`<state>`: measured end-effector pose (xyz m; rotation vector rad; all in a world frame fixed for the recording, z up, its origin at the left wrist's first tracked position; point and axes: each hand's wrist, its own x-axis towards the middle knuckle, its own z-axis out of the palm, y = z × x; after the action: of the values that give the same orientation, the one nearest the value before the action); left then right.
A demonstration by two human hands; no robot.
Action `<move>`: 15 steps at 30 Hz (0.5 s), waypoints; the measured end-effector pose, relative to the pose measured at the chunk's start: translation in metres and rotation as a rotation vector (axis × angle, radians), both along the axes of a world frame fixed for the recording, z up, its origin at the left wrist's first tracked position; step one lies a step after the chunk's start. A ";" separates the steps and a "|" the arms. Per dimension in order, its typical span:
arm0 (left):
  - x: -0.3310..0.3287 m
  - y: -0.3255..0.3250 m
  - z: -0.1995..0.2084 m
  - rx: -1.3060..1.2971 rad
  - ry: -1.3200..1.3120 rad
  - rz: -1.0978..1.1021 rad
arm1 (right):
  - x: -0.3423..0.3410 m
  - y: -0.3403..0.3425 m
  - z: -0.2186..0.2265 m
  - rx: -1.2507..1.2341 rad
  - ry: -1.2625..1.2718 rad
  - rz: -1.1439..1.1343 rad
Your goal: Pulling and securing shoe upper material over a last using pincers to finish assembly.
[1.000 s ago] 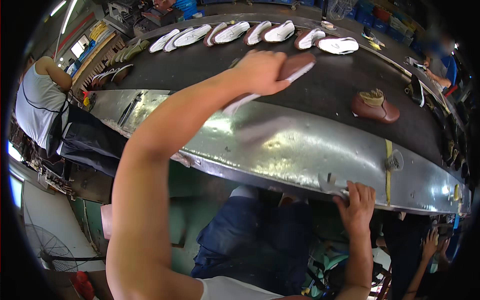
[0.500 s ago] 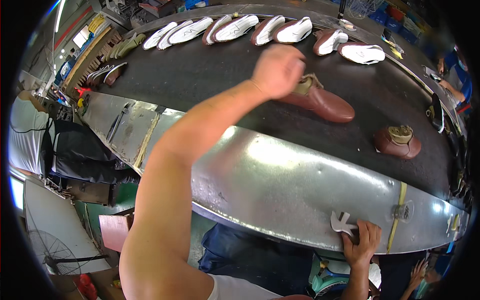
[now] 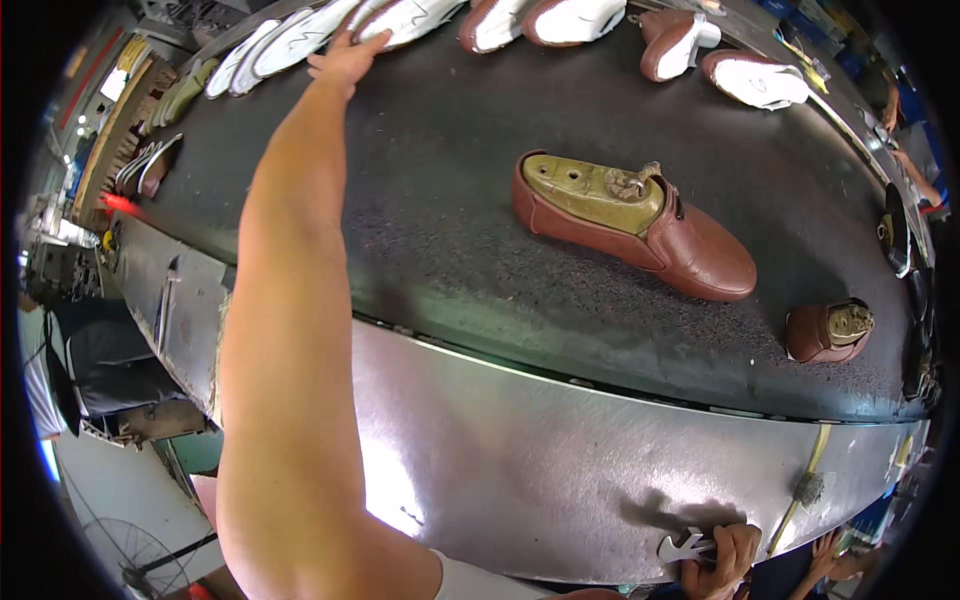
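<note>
My left arm stretches far forward over the dark belt. At its end my left hand has its fingers spread at the edge of a brown shoe with a white sole side in the far row; whether it grips cannot be made out. My right hand is closed around a small metal hammer at the near metal edge. A brown leather shoe with a green-yellow last inside lies on the belt, toe to the right. Another brown shoe on a last sits farther right.
More white-soled shoes lie along the belt's far edge. A shiny metal ledge borders the belt on my side. A small clear container stands on the ledge at right. Other people's arms show at the far right.
My left hand has left the brown shoe on the belt and reached far left to the row. My right hand still holds the hammer. The whole view has shifted.
</note>
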<state>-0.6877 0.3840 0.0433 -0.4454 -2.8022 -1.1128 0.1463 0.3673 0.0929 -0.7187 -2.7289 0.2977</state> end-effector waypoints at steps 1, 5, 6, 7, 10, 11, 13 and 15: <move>-0.004 0.004 0.002 0.023 -0.016 0.031 | -0.001 0.001 -0.001 -0.006 -0.010 -0.010; -0.031 0.016 0.017 -0.045 -0.178 -0.223 | -0.006 0.003 -0.002 0.008 0.007 0.008; -0.036 0.024 0.012 -0.175 -0.103 -0.144 | -0.008 0.003 -0.002 0.018 0.017 0.023; -0.034 0.034 0.005 -0.294 -0.031 -0.066 | -0.006 0.002 -0.003 0.029 0.017 0.016; -0.021 0.039 -0.017 -0.286 -0.057 0.013 | -0.002 0.000 -0.007 -0.029 -0.029 0.016; -0.020 0.033 -0.017 -0.239 -0.068 -0.012 | -0.005 0.003 -0.008 -0.025 -0.037 0.014; 0.001 0.023 -0.007 -0.229 -0.032 -0.008 | -0.013 -0.001 -0.006 -0.017 -0.013 -0.003; 0.040 0.006 0.021 -0.268 -0.031 -0.050 | -0.014 -0.003 -0.003 0.008 0.007 0.009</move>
<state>-0.6475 0.3904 0.0642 -0.5272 -2.9954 -0.7590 0.1327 0.3645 0.0895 -0.7022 -2.7257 0.2900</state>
